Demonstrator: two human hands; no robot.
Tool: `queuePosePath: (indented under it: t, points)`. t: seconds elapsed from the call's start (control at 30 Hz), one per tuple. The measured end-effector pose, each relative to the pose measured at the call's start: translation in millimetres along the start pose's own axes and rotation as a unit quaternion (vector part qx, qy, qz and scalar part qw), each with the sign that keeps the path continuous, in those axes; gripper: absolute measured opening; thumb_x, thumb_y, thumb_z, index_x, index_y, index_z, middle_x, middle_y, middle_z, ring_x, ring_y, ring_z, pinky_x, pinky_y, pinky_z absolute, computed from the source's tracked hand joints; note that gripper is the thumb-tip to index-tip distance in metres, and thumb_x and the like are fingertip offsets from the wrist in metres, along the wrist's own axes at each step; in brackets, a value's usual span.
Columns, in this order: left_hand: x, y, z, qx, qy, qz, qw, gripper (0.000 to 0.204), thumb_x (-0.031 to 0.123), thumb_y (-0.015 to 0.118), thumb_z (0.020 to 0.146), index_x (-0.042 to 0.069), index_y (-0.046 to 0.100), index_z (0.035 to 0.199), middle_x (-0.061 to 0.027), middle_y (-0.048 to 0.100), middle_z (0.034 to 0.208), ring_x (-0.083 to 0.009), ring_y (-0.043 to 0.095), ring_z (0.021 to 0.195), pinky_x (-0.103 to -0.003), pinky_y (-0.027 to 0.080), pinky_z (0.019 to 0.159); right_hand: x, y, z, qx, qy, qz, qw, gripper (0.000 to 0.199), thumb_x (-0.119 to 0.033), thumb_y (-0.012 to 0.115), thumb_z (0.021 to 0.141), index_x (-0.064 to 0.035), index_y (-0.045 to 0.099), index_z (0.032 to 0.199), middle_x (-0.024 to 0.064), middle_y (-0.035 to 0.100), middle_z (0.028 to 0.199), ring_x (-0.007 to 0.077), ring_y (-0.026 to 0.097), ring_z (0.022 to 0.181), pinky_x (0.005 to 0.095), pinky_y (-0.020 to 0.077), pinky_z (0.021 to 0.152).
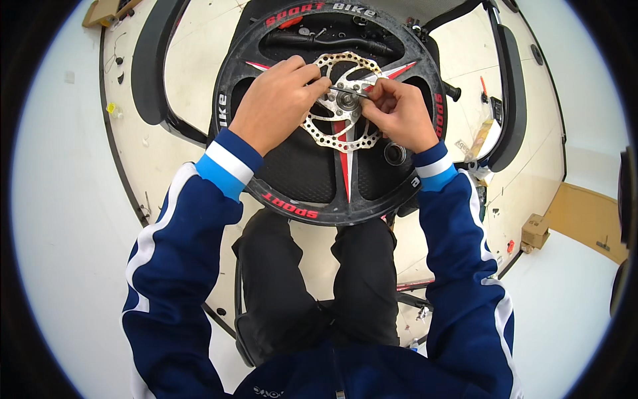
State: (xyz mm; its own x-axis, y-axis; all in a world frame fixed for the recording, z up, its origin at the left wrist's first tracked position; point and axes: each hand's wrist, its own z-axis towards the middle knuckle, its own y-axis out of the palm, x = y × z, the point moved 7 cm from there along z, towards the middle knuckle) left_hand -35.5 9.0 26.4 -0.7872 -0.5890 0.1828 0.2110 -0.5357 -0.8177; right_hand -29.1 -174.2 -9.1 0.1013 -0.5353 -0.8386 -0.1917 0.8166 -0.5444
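Note:
A black bicycle wheel (pixel 266 174) with three red-and-white marked spokes lies flat in front of me. Bolted round its hub is a silver brake disc (pixel 320 137), drilled with holes along its edge. Above the hub (pixel 347 100), both hands pinch a thin dark rod (pixel 347 90), shaped like a hex key; its ends are hidden in my fingers. My left hand (pixel 279 100) is closed on the rod's left end, over the disc's left side. Closed on its right end, my right hand (pixel 401 113) is near the disc's right edge.
The wheel rests on a black chair seat (pixel 299 169) between two armrests (pixel 151 63). A round metal part (pixel 395 154) shows through the wheel's lower right opening. Small parts and a black bar (pixel 325 44) appear through the far opening. A cardboard box (pixel 535 231) stands right.

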Motion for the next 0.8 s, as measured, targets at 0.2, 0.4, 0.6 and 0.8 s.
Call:
queuePosePath:
  t: [0.2, 0.4, 0.6, 0.8]
  points:
    - [-9.5, -11.5, 32.3, 0.009, 0.073, 0.024, 0.997, 0.023, 0.006, 0.072, 0.073, 0.006, 0.072, 0.097, -0.0048, 0.063, 0.090, -0.0232, 0.059, 0.089, -0.034, 0.052, 0.078, -6.0, -5.2, -0.3, 0.016, 0.023, 0.032, 0.999, 0.019, -0.010, 0.073, 0.084, 0.0034, 0.061, 0.078, 0.0035, 0.063, 0.061, 0.0063, 0.059, 0.052, 0.0223, 0.0469, 0.050]
    - [-18.7, -23.8, 39.9, 0.024, 0.021, -0.012, 0.999, 0.014, 0.008, 0.071, 0.082, 0.003, 0.072, 0.095, -0.0069, 0.064, 0.088, -0.0256, 0.060, 0.087, -0.035, 0.051, 0.076, -28.6, -27.6, 11.9, 0.020, -0.060, -0.044, 0.997, 0.018, -0.010, 0.068, 0.090, 0.0064, 0.071, 0.096, 0.0126, 0.073, 0.082, 0.0141, 0.068, 0.063, 0.0249, 0.0534, 0.059]
    - [-33.8, -34.2, -32.7, 0.142, -0.320, -0.185, 0.918, 0.014, 0.008, 0.070, 0.088, -0.001, 0.073, 0.097, -0.0111, 0.070, 0.090, -0.0222, 0.066, 0.072, -0.031, 0.051, 0.067, 11.0, -45.5, 12.2, 0.069, -0.012, -0.100, 0.993, 0.029, -0.021, 0.073, 0.088, 0.0051, 0.072, 0.099, 0.0153, 0.074, 0.086, 0.0197, 0.072, 0.074, 0.0298, 0.0554, 0.067]
    - [12.5, 26.9, -94.7, 0.272, -0.589, -0.481, 0.589, 0.026, 0.012, 0.074, 0.090, -0.008, 0.072, 0.107, -0.0091, 0.072, 0.092, -0.0091, 0.063, 0.074, -0.022, 0.051, 0.068, 26.2, -35.2, 22.0, 0.005, 0.039, -0.034, 0.999, 0.034, -0.022, 0.073, 0.089, 0.0077, 0.070, 0.105, 0.0153, 0.074, 0.088, 0.0162, 0.069, 0.075, 0.0294, 0.0540, 0.068]
